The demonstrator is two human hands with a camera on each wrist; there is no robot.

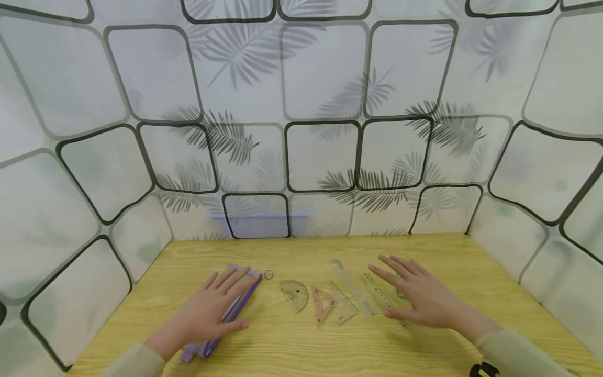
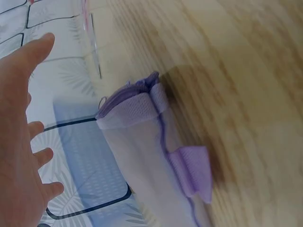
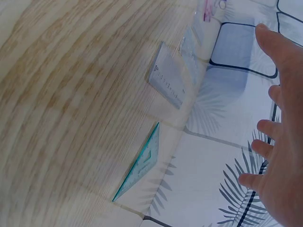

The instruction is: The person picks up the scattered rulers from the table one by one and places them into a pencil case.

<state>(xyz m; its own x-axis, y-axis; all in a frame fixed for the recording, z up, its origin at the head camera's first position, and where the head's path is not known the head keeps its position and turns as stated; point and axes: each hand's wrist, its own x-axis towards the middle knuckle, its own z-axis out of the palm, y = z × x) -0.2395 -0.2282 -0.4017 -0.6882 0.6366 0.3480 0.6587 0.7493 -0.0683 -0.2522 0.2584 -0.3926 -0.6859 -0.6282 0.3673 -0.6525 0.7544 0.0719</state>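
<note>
A leaf-and-square patterned backdrop (image 1: 325,68) filled the upper frame of the head view and closed off the wood-grain tabletop (image 1: 292,351) at the back. At lower left lay a purple zippered pouch (image 2: 137,151), partly covered by the left hand (image 1: 214,309), its metal ring (image 1: 268,274) projecting right from the far end. Rightward across the lower centre lay a transparent protractor (image 1: 294,295), a pink-tinted set square (image 1: 316,303), a clear set square (image 1: 347,314), a long clear ruler (image 1: 353,287) and a shorter clear ruler (image 1: 377,290), all flat. The right hand (image 1: 421,293), at lower right, obstructed part of the shorter ruler and most of a green-edged set square (image 3: 139,165), which showed fully in the right wrist view. A black and yellow item (image 1: 484,369) was cut off at the bottom edge, beside the right sleeve (image 1: 518,356).

The left fingers were extended and spread, thumb held out to the right, gripping nothing; contact with the pouch could not be confirmed. The right fingers were likewise extended and parted, thumb pointing left, gripping nothing; the right wrist view showed them apart from the green-edged set square.
</note>
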